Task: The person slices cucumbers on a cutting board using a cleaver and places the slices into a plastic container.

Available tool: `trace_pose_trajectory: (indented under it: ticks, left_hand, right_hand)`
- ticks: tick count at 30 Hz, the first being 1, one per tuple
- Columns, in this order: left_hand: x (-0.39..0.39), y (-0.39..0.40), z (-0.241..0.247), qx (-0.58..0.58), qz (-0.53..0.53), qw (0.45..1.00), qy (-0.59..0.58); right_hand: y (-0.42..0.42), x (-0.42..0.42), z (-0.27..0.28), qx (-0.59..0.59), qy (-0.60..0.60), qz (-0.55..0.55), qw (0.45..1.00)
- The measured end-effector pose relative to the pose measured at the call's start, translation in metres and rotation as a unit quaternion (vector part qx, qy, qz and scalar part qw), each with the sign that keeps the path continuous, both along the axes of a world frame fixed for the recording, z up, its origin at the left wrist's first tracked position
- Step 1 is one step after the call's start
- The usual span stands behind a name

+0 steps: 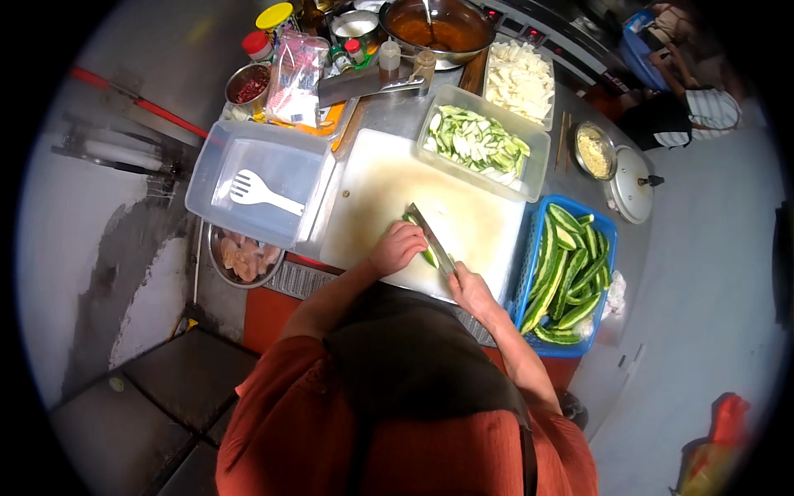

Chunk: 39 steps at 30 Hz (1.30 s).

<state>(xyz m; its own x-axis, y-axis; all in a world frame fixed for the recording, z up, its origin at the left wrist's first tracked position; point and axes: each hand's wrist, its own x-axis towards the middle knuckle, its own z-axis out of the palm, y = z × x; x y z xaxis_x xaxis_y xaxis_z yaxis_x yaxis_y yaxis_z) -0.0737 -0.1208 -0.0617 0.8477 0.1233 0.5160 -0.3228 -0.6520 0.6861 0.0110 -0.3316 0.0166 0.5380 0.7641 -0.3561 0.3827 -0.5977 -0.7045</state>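
On a white cutting board [372, 180] lies a piece of green cucumber [430, 257], partly covered by my fingers. My left hand [399, 247] presses it down, fingertips close to the blade. The handle of a kitchen knife [433, 235] is in my right hand [474, 289], its blade slanting along the cucumber's right side. Behind the board's far right corner, a clear plastic container [536, 164] holds sliced cucumber [477, 139]. Striped green cucumbers [567, 266] fill a blue plastic basket [606, 248] to the right of the board.
At left, a clear plastic tub [205, 180] holds a white slotted turner [254, 190]; below it sits a bowl of raw meat [245, 257]. A cleaver [353, 88], seasoning bottles and a pan of reddish sauce [437, 31] stand at the back. Another person [682, 111] is at upper right.
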Motion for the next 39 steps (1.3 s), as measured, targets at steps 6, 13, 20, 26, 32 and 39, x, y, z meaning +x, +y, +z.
trace_pose_trajectory:
  ticks: [6, 13, 20, 26, 32, 39]
  left_hand:
    - [-0.004, 0.006, -0.001, 0.058, -0.033, 0.997, 0.038]
    - [0.018, 0.018, 0.023, 0.200, -0.111, 0.969, 0.091]
    - [0.041, 0.041, 0.013, 0.162, -0.183, 0.949, 0.198]
    - [0.052, 0.036, 0.022, 0.156, -0.211, 0.939, 0.220]
    - [0.062, 0.024, 0.033, 0.237, -0.192, 0.914, 0.269]
    - [0.073, 0.017, 0.028, 0.197, -0.191, 0.923, 0.272]
  right_hand:
    - [-0.032, -0.007, 0.027, 0.036, -0.047, -0.118, 0.991]
    - [-0.056, -0.015, 0.003, -0.022, -0.090, -0.164, 0.982]
    - [-0.092, -0.044, 0.016, -0.032, -0.076, -0.130, 0.988]
    - [-0.122, -0.064, -0.005, -0.040, -0.064, -0.136, 0.988]
    - [-0.106, -0.059, -0.019, 0.009, -0.060, -0.260, 0.964]
    - [-0.097, -0.057, -0.029, 0.011, -0.018, -0.302, 0.953]
